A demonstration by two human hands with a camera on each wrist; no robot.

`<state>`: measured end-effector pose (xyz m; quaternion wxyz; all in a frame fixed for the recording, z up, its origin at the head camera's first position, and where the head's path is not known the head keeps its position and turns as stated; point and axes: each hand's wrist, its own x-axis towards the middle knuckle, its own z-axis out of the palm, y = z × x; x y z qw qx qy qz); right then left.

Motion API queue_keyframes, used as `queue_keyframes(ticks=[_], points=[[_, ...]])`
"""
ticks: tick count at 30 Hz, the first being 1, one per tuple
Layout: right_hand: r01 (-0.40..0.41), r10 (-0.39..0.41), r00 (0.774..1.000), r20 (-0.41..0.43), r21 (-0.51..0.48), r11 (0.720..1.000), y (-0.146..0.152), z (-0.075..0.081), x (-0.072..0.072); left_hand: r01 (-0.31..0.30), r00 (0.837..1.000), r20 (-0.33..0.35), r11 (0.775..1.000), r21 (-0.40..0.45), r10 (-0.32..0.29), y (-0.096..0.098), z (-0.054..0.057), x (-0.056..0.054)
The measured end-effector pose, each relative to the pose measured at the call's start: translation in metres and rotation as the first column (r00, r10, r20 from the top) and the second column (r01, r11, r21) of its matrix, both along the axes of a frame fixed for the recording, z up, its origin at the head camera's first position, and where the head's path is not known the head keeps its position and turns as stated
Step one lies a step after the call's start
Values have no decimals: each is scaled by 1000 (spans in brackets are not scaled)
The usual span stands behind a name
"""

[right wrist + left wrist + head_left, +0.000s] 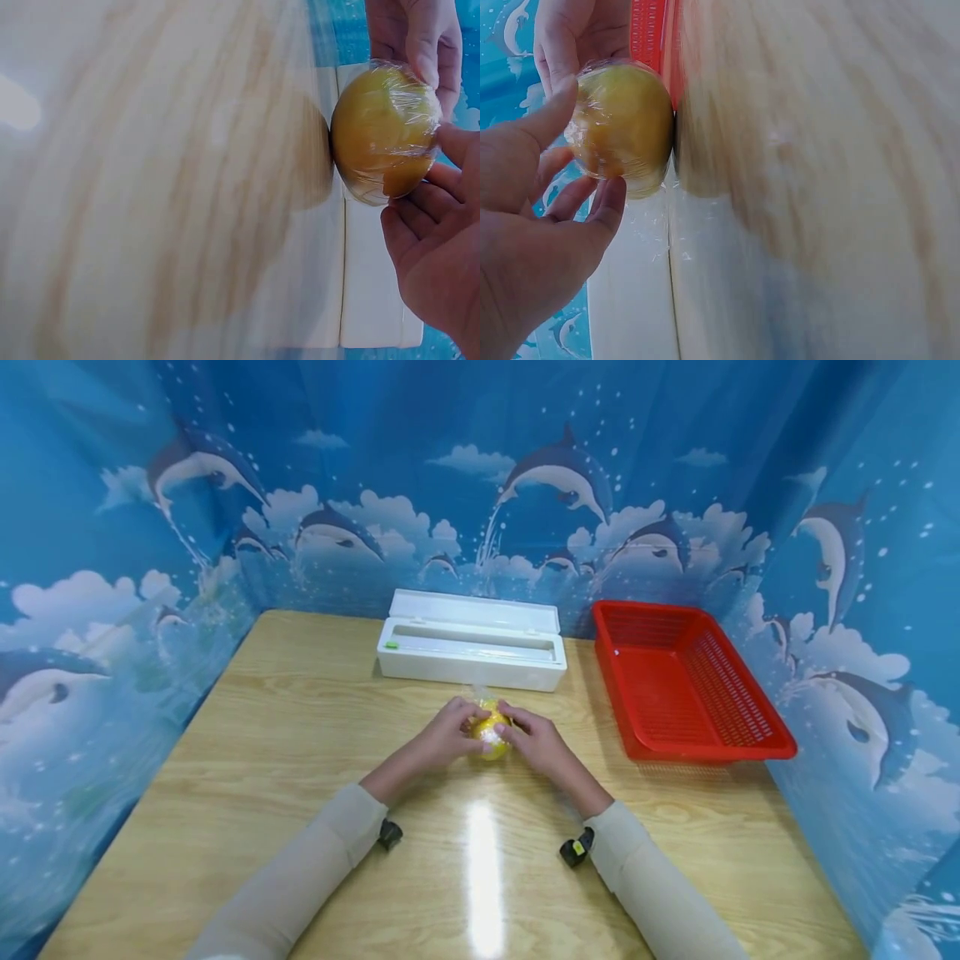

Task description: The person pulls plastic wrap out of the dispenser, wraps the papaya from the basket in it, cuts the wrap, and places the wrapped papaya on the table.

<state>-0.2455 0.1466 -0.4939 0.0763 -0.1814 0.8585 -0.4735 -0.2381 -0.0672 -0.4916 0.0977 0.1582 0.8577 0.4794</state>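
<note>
A round yellow fruit [491,732], wrapped in clear cling film, rests on the wooden table between both hands. Its exact kind is hard to tell. From the left, my left hand [448,732] holds it with thumb and fingertips. Opposite, my right hand [537,739] grips the other side, thumb over the top. In the left wrist view, film lies creased around the fruit [626,127], with a loose bit below it. The right wrist view shows shiny wrinkles of film on the fruit [384,135] and curled fingers against it.
Behind the hands stands a white cling film box [472,672], its lid [475,608] raised, with a green piece [392,645] at its left end. A red plastic basket [630,710] sits at the right. Dolphin-print curtains [465,410] enclose the wooden table [285,693].
</note>
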Motion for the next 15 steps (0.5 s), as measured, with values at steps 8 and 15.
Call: queue_keyframes(ticks=[8, 15], points=[[6, -6, 999, 34, 20, 1000, 0, 0, 1, -72, 997, 21, 997, 14, 71, 3, 0, 0], [37, -37, 999, 18, 14, 999, -2, 1, 0, -60, 998, 14, 998, -17, 61, 3, 5, -2]])
